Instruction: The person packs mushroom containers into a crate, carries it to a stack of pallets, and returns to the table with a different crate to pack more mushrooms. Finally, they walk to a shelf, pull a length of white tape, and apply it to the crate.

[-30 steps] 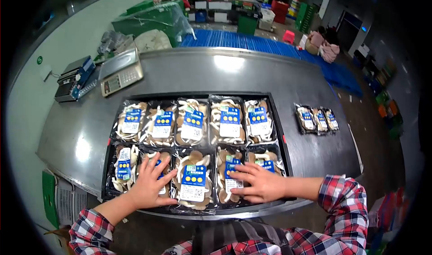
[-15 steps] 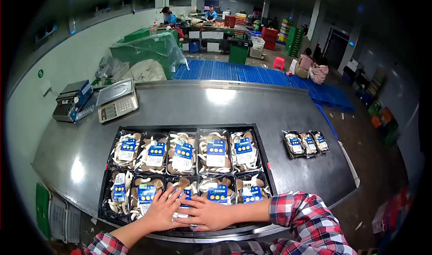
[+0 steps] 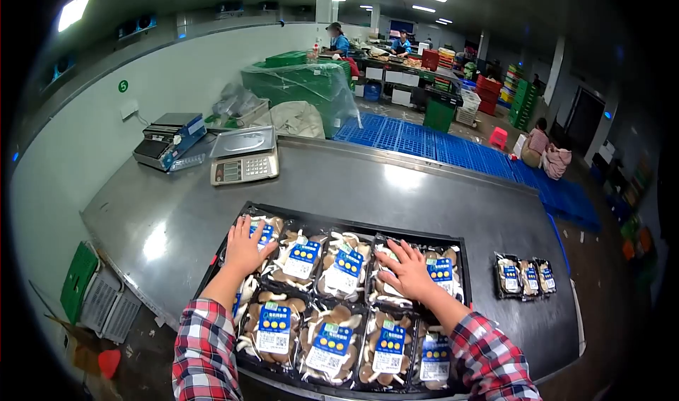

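Observation:
A black crate [image 3: 466,274] on the metal table holds two rows of film-wrapped mushroom packs with blue and white labels. Spread over the pack in the far left corner [image 3: 269,233] is my left hand [image 3: 246,251], its fingers open and covering part of the label. My right hand [image 3: 410,272] lies open on another pack in the back row, hiding most of it. Between my hands are two back-row packs, one of them a mushroom pack [image 3: 344,268] with its label showing. Nearer me, a front-row pack [image 3: 274,330] lies label up. My right sleeve partly covers the front right corner.
Three small mushroom packs [image 3: 525,277] stand on the table [image 3: 332,178] at the right. A weighing scale [image 3: 245,166] and a wrapping machine [image 3: 170,141] sit at the back left. Beyond are blue pallets [image 3: 403,139], green crates [image 3: 297,83] and several people.
My hands have moved apart from a front-row pack to two back-row packs, left hand to the far left corner, right hand to the right. The view has shifted and tilted.

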A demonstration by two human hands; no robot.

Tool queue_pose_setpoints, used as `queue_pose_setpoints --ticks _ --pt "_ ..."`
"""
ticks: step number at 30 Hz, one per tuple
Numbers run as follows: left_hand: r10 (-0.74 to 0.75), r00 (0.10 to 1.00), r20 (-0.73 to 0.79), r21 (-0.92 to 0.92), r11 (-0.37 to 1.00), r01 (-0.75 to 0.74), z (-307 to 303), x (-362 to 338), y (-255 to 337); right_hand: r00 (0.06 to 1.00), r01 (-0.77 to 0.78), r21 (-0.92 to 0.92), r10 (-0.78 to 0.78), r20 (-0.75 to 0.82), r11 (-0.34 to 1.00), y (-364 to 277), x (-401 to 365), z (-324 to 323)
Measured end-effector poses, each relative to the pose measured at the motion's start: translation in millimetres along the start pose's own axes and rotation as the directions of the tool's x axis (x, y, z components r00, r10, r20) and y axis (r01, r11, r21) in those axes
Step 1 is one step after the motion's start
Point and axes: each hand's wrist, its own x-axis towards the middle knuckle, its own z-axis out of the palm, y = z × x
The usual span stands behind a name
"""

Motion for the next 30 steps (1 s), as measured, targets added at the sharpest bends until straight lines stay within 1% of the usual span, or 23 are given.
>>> queue_pose_setpoints --ticks 2,3,4,5,6,7,8,10,11,12,14,15,16,18,19,20,24,25,26,28,29,30 --pt "0.019 1.000 -0.016 -0.027 0.999 -0.019 4.9 0.1 -1.3 0.999 -0.046 0.067 0.045 0.020 0.997 2.4 0.2 3.3" --pt "0.050 0.996 -0.074 -0.061 0.997 -0.054 7.6 -2.3 -2.6 0.999 -0.044 0.087 0.043 0.004 0.995 6.5 -0.3 8.9" --pt "0.075 0.989 -0.126 -0.071 0.994 -0.085 10.1 -3.3 -2.7 1.000 -0.030 0.144 0.031 -0.005 0.989 19.4 0.8 23.2" --pt "0.111 0.976 -0.185 -0.069 0.990 -0.125 13.8 -2.9 -4.2 1.000 -0.013 0.161 0.014 -0.004 0.987 25.9 2.4 30.4" --pt "0.144 0.962 -0.231 -0.071 0.984 -0.164 19.6 -2.4 -7.2 1.000 -0.001 0.173 0.004 -0.014 0.985 27.4 3.3 31.8" --pt "0.135 0.966 -0.221 -0.132 0.977 -0.167 11.6 -3.6 -2.1 1.000 -0.024 0.137 0.021 0.019 0.990 25.1 2.6 29.8" --pt "0.151 0.957 -0.248 -0.157 0.969 -0.193 12.0 -4.9 -2.0 0.998 -0.045 0.105 0.039 0.057 0.993 23.7 4.1 26.1" --pt "0.127 0.957 -0.262 -0.144 0.975 -0.169 16.5 -6.1 -2.3 0.993 -0.083 -0.013 0.084 0.085 0.996 6.2 -0.9 5.6" --pt "0.127 0.942 -0.309 -0.132 0.976 -0.175 21.6 -10.4 -2.2 0.998 -0.056 -0.002 0.056 0.036 0.998 4.4 -4.9 4.4" --pt "0.113 0.927 -0.356 -0.120 0.979 -0.165 21.3 -12.0 -4.0 0.998 -0.026 -0.013 0.025 -0.065 1.000 5.8 -9.6 8.2" --pt "-0.021 0.914 -0.406 -0.337 0.933 -0.129 9.9 -16.3 -0.8 0.993 -0.013 0.009 0.014 -0.121 1.000 4.1 -23.3 -16.4" --pt "-0.065 0.868 -0.492 -0.373 0.917 -0.142 8.8 -16.5 -2.9 0.992 0.020 -0.134 -0.036 -0.117 0.991 8.7 -33.5 -33.7" --pt "-0.093 0.875 -0.475 -0.362 0.927 -0.098 -2.6 -20.1 -2.2 0.998 0.020 -0.167 -0.031 -0.062 0.986 15.5 -46.5 -48.8" --pt "-0.001 0.915 -0.403 -0.173 0.982 -0.075 7.7 -21.0 -15.3 0.981 -0.077 -0.217 0.113 0.158 0.973 30.4 -83.8 -47.7" --pt "0.044 0.931 -0.361 -0.100 0.991 -0.085 9.6 -25.0 -13.2 0.977 -0.082 -0.285 0.133 0.165 0.955 24.2 -87.1 -38.4" --pt "0.089 0.940 -0.330 -0.028 0.994 -0.104 9.1 -22.4 -9.3 0.976 -0.087 -0.358 0.152 0.156 0.929 20.9 -86.5 -32.8" --pt "0.118 0.946 -0.301 0.040 0.993 -0.111 11.7 -20.7 -12.3 0.974 -0.134 -0.254 0.174 0.142 0.958 23.4 -85.9 -31.6" --pt "0.095 0.965 -0.244 0.003 0.995 -0.098 9.5 -17.8 -15.3 0.979 -0.146 -0.227 0.173 0.103 0.963 24.4 -86.9 -29.9" --pt "0.066 0.984 -0.166 -0.041 0.996 -0.073 5.2 -15.8 -19.2 0.988 -0.151 -0.195 0.155 0.005 0.969 22.7 -86.6 -33.3" --pt "0.004 0.992 -0.125 -0.030 1.000 -0.008 -31.5 -16.0 -16.5 0.983 -0.146 -0.120 0.130 -0.128 0.982 17.8 -85.5 -48.8" --pt "-0.035 0.965 -0.260 -0.021 0.999 0.031 -37.9 -18.0 -21.3 0.972 -0.167 -0.120 0.144 -0.184 0.979 16.4 -85.0 -51.5" --pt "-0.108 0.951 -0.290 -0.033 0.994 0.103 -41.2 -22.1 -29.4 0.984 -0.167 -0.131 0.158 -0.079 0.977 18.0 -84.9 -46.5"
